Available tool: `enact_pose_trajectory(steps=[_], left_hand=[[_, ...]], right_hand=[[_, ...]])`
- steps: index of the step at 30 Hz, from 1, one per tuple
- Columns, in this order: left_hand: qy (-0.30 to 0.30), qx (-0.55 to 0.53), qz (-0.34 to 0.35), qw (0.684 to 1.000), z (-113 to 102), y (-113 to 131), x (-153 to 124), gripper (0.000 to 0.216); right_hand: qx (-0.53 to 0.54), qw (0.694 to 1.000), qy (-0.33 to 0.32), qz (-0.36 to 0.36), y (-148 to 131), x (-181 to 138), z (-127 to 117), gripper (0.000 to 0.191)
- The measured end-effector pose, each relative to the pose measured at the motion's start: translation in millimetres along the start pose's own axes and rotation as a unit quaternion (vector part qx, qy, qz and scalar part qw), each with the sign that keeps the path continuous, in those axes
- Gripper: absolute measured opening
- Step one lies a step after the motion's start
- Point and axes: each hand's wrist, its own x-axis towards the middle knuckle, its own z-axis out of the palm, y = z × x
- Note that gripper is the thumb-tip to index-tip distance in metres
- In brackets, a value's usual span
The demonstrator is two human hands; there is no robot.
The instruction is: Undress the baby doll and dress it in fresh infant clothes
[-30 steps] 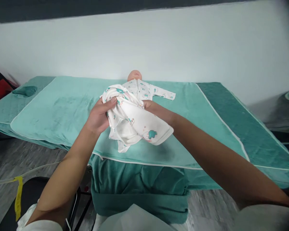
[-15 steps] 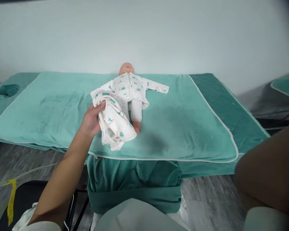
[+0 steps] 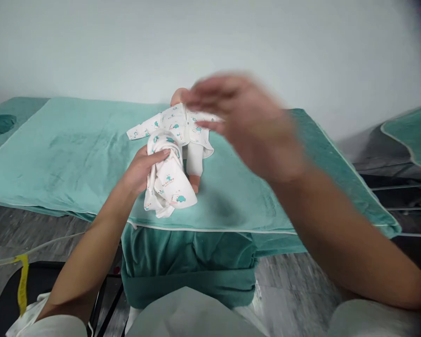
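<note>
My left hand (image 3: 142,171) is closed on a bunched piece of white baby clothing (image 3: 171,180) printed with green and red figures. The bundle hangs over the front of the bed, covering one leg of a baby doll (image 3: 195,161). On its back lies the doll, wearing a matching printed jacket (image 3: 173,121) and white leggings; one foot shows. My right hand (image 3: 245,121) is raised and smeared by motion, fingers stretched out and apparently holding nothing. From my view it hides part of the doll's head and one jacket sleeve.
Green velvety covers (image 3: 91,154) spread over the bed against a white wall (image 3: 210,42). At lower left are a black chair (image 3: 38,276), a pale cord (image 3: 52,248) and a yellow tag (image 3: 22,285). Another green-covered surface (image 3: 414,135) stands at right.
My right arm has swung in from the lower right, bringing the hand up before the doll. My left hand still grips the clothing, now bunched tighter and shifted slightly right.
</note>
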Motion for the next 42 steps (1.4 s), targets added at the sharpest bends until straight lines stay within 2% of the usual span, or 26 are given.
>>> enact_pose_trajectory(steps=[2, 6, 8, 11, 13, 16, 18, 20, 22, 24, 26, 28, 29, 33, 36, 39, 42], left_hand=[[-0.022, 0.046, -0.004, 0.999, 6.0, 7.1, -0.7, 0.037], [-0.057, 0.131, -0.010, 0.990, 12.1, 21.8, -3.8, 0.036], [-0.074, 0.156, -0.017, 0.985, 10.6, 27.0, -6.4, 0.035], [-0.095, 0.175, -0.019, 0.980, 2.6, 32.5, -11.0, 0.036], [-0.128, 0.184, -0.026, 0.974, -5.4, 35.7, -13.6, 0.038], [-0.223, 0.219, -0.089, 0.946, -17.1, 38.0, -15.4, 0.039], [-0.248, 0.226, -0.110, 0.936, -21.4, 35.4, -14.4, 0.039], [-0.203, 0.192, -0.071, 0.958, -20.6, 28.9, -11.9, 0.039], [-0.123, 0.131, -0.010, 0.984, -14.8, 20.1, -8.6, 0.041], [-0.057, 0.073, 0.028, 0.995, -6.1, 11.0, -5.6, 0.043], [-0.024, 0.024, 0.039, 0.999, 2.2, 2.9, -3.5, 0.042], [-0.019, -0.015, 0.029, 0.999, 6.4, -4.0, -2.8, 0.044], [-0.024, -0.025, 0.015, 0.999, 6.6, -6.8, -3.0, 0.046], [-0.102, 0.015, -0.100, 0.990, -0.6, -12.1, -6.3, 0.055], [-0.140, 0.048, -0.165, 0.975, -2.1, -11.8, -8.2, 0.054], [-0.107, 0.065, -0.165, 0.978, 4.0, -15.3, -7.5, 0.048], [-0.096, 0.169, -0.138, 0.971, 12.7, -24.1, -5.9, 0.034]], right_hand=[[0.043, 0.999, -0.024, -0.013, 14.2, 12.8, 16.5, 0.049], [0.096, 0.992, -0.081, 0.030, 53.6, 27.9, 41.2, 0.058], [0.097, 0.989, -0.104, 0.048, 62.4, 30.2, 42.1, 0.053], [0.066, 0.987, -0.123, 0.076, 60.0, 30.3, 34.1, 0.041], [0.079, 0.988, -0.100, 0.088, 55.4, 29.1, 27.3, 0.035], [0.184, 0.979, -0.030, 0.089, 55.1, 26.7, 20.1, 0.031], [0.251, 0.963, 0.007, 0.097, 59.6, 24.7, 19.5, 0.032], [0.297, 0.948, 0.025, 0.115, 65.4, 21.6, 23.7, 0.031], [0.328, 0.935, 0.023, 0.129, 70.5, 16.6, 32.4, 0.027], [0.342, 0.929, -0.007, 0.143, 74.1, 10.0, 43.6, 0.028], [0.336, 0.926, -0.059, 0.163, 76.2, 3.4, 53.3, 0.036], [0.320, 0.923, -0.101, 0.191, 77.2, -0.9, 58.2, 0.039], [0.316, 0.922, -0.100, 0.201, 77.5, -1.9, 58.4, 0.040], [0.362, 0.913, 0.013, 0.190, 80.2, -2.2, 49.7, 0.045], [0.396, 0.894, 0.045, 0.206, 85.6, -10.4, 45.5, 0.051], [0.389, 0.879, 0.048, 0.269, 94.5, -31.2, 50.3, 0.051], [0.367, 0.867, 0.056, 0.332, 103.4, -58.3, 61.8, 0.050]])
